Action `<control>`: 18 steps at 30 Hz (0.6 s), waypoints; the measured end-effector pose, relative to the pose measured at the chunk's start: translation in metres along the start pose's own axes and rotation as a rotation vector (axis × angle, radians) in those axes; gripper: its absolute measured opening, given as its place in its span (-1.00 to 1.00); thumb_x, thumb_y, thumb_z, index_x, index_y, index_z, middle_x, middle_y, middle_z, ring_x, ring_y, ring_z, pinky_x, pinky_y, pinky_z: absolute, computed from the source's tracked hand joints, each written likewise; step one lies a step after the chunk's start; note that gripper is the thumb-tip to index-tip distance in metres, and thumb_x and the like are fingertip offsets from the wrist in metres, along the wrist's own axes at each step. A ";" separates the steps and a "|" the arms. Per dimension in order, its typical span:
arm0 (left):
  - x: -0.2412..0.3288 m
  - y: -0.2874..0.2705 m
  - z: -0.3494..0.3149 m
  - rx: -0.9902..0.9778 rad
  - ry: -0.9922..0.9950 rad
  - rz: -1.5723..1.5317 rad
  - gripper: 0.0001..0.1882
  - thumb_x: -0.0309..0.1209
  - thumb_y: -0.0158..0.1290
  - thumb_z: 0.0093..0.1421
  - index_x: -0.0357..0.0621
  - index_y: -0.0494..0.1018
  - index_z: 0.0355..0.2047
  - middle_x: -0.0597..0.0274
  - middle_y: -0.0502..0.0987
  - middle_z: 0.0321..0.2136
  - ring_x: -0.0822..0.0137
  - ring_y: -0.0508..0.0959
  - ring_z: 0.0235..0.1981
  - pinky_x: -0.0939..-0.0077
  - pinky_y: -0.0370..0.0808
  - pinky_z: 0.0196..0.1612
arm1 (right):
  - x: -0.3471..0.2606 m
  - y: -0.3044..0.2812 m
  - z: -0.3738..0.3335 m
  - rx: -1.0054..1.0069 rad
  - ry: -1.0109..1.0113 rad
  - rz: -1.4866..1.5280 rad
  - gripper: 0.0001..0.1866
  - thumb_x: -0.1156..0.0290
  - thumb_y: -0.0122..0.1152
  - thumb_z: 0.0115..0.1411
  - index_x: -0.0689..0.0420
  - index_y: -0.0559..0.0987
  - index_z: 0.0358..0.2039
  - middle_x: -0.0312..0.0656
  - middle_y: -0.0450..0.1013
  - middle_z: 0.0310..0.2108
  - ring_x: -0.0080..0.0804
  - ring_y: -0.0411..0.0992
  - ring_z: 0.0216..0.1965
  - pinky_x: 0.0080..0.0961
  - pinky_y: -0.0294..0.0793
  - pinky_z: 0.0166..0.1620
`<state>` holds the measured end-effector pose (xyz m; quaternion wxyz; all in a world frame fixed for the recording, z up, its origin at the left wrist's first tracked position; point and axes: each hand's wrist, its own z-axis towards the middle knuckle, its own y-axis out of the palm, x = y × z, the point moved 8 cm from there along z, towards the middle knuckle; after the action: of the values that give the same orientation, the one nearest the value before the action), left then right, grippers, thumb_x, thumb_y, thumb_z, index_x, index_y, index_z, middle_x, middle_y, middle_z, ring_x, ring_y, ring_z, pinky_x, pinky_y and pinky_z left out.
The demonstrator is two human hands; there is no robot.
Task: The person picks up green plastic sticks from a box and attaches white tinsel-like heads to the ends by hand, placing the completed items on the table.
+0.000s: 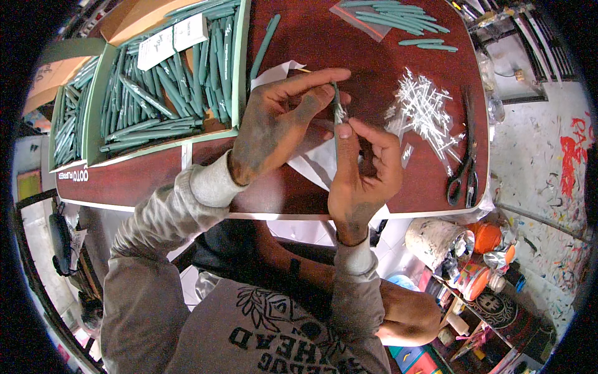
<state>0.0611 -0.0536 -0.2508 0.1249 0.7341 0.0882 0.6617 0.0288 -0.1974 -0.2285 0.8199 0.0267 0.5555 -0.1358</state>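
Above the dark red table (265,193), a thin green pen (339,109) stands nearly upright between my hands. My left hand (271,118) pinches its upper end between thumb and fingers; dark smudges cover the back of that hand. Lower down, my right hand (367,171) grips the same pen with thumb and forefinger, its other fingers curled. Something small and white shows along the pen between the two grips, too small to make out. Beneath my hands lies a white cloth or sheet (317,165), partly hidden by them. One loose green pen (266,47) rests beyond my left hand.
Green pens fill an open box (240,75) at left, with a smaller box (55,134) beside it. At right lie a pile of small white sticks (420,109) and black scissors (462,177). More pens (398,17) lie at the far side. Paint-stained containers (436,243) stand below right.
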 end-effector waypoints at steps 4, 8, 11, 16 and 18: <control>-0.001 -0.001 0.001 -0.013 -0.032 -0.177 -0.66 -0.29 -0.05 0.38 -0.14 0.48 0.09 0.28 0.61 -0.17 0.54 0.56 -0.32 0.64 0.54 -0.30 | -0.001 0.000 -0.001 -0.027 0.000 -0.047 -0.87 0.59 0.26 0.20 0.29 0.52 -0.24 -0.09 0.55 -0.36 -0.47 0.52 -0.33 -0.60 0.46 -0.18; -0.001 -0.001 -0.001 -0.025 0.035 -0.162 -0.61 -0.22 -0.04 0.39 -0.16 0.45 0.11 0.26 0.60 -0.17 0.53 0.57 -0.30 0.62 0.54 -0.28 | 0.001 0.000 -0.002 -0.016 -0.013 -0.070 -0.88 0.61 0.25 0.20 0.30 0.52 -0.26 -0.09 0.55 -0.36 -0.46 0.53 -0.34 -0.59 0.47 -0.19; -0.002 -0.002 -0.001 -0.032 0.009 -0.125 -0.60 -0.23 -0.02 0.38 -0.14 0.42 0.14 0.26 0.58 -0.14 0.54 0.53 -0.24 0.63 0.53 -0.24 | 0.000 -0.002 -0.002 -0.027 -0.034 -0.119 -0.90 0.64 0.24 0.20 0.30 0.53 -0.27 -0.08 0.55 -0.32 -0.46 0.52 -0.32 -0.60 0.48 -0.17; -0.007 0.000 -0.006 -0.017 0.006 -0.185 -0.60 -0.28 -0.02 0.38 -0.13 0.40 0.16 0.26 0.56 -0.08 0.59 0.49 -0.20 0.66 0.52 -0.17 | -0.002 -0.001 -0.004 -0.028 -0.015 -0.125 -0.90 0.64 0.24 0.19 0.31 0.53 -0.27 -0.07 0.54 -0.30 -0.50 0.50 -0.28 -0.60 0.47 -0.15; -0.007 0.003 -0.007 -0.015 -0.011 -0.237 -0.61 -0.30 -0.03 0.39 -0.15 0.39 0.17 0.26 0.55 -0.07 0.61 0.47 -0.19 0.66 0.51 -0.14 | -0.002 -0.002 -0.003 -0.017 -0.008 -0.097 -0.90 0.63 0.25 0.19 0.32 0.54 -0.28 -0.07 0.52 -0.30 -0.50 0.49 -0.28 -0.61 0.45 -0.13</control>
<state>0.0532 -0.0581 -0.2563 0.2083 0.7210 0.1686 0.6390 0.0244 -0.1982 -0.2274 0.8148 -0.0079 0.5540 -0.1707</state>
